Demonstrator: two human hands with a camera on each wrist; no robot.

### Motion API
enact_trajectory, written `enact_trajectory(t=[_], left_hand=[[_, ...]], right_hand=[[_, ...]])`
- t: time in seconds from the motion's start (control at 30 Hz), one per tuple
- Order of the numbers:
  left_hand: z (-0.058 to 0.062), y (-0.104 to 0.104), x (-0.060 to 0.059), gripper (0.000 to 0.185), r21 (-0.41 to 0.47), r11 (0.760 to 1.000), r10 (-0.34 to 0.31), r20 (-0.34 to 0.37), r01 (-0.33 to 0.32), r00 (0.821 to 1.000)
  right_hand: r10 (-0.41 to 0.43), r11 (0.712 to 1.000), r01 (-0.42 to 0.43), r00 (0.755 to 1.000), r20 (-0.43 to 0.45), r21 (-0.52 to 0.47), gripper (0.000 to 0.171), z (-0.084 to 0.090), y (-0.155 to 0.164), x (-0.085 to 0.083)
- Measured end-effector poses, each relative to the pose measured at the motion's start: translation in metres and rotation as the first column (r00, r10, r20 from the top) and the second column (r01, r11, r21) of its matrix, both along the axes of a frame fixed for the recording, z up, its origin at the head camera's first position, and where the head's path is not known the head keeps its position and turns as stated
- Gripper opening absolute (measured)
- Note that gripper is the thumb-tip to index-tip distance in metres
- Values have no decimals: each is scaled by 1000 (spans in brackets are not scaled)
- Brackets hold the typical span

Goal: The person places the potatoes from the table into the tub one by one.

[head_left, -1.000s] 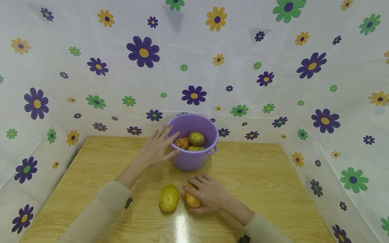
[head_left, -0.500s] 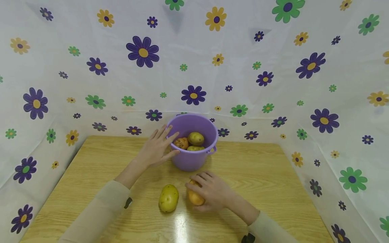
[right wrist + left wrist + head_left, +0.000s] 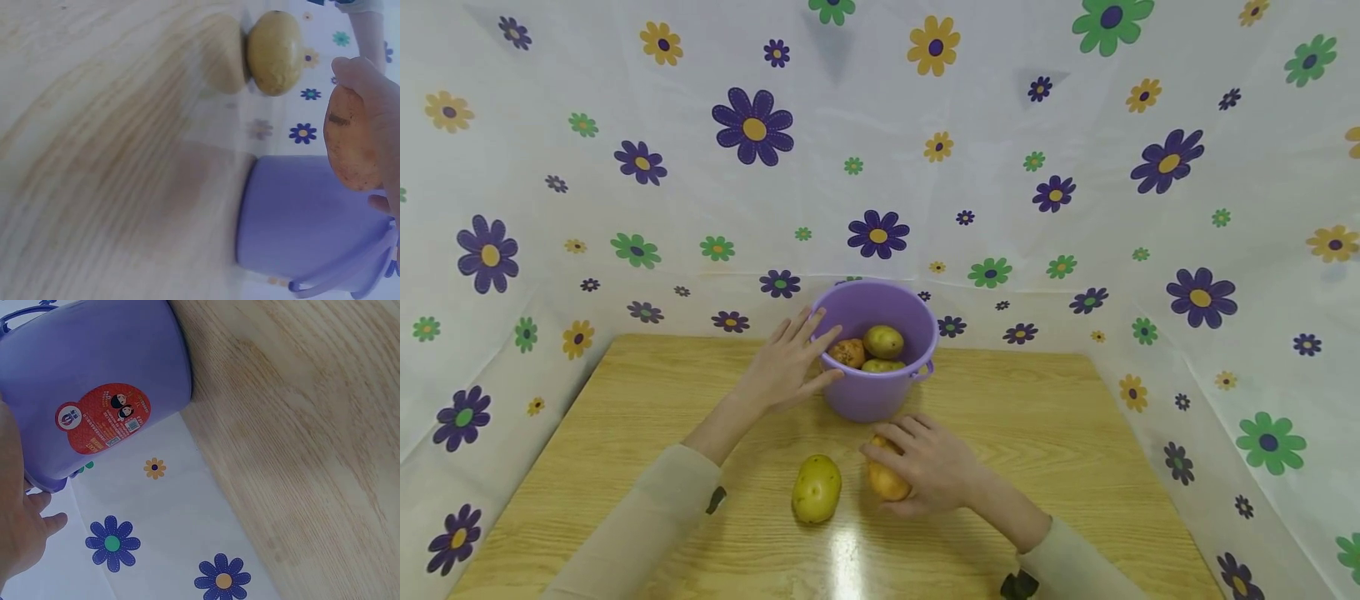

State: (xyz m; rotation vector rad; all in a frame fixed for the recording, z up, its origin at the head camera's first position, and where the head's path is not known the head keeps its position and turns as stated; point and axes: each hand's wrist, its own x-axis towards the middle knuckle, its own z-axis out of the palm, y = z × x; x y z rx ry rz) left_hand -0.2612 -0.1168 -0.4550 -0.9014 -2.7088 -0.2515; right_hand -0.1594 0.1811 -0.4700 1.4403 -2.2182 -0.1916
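A purple bucket (image 3: 867, 402) stands upright on the table. My left hand (image 3: 781, 367) rests on the left of its rim with fingers spread and fairly straight. Inside lie a brownish potato (image 3: 847, 353) and two yellow-green potatoes (image 3: 883, 342). In front of the bucket, my right hand (image 3: 936, 468) grips an orange-brown potato (image 3: 887, 477) from above. The right wrist view shows this held potato (image 3: 350, 140) raised off the tabletop, a dark mark on its skin. A yellow-green potato (image 3: 817, 490) lies on the table to its left.
The wooden table (image 3: 1045, 467) backs onto a white flower-printed sheet (image 3: 985, 175), which also rises along both sides. A small handle lug (image 3: 922, 372) juts from the bucket's right rim. The bucket's red label (image 3: 112, 419) shows in the left wrist view.
My right hand has moved slightly right and toward the bucket, carrying the orange-brown potato away from the yellow-green one. My left hand has stayed on the rim.
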Motion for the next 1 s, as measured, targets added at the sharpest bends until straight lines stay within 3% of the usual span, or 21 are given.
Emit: enact_trajectory(t=[0.3,1.0], left_hand=[[1,0,0,76,-8,1000,1,4,-1,1000],[2,1,0,76,-14,1000,5,22,-5,1000]], right_hand=[[25,998,-25,1000,11,-53,85,13,1,-3],[94,987,-108,989,-117,-121,88,46,5,-17]])
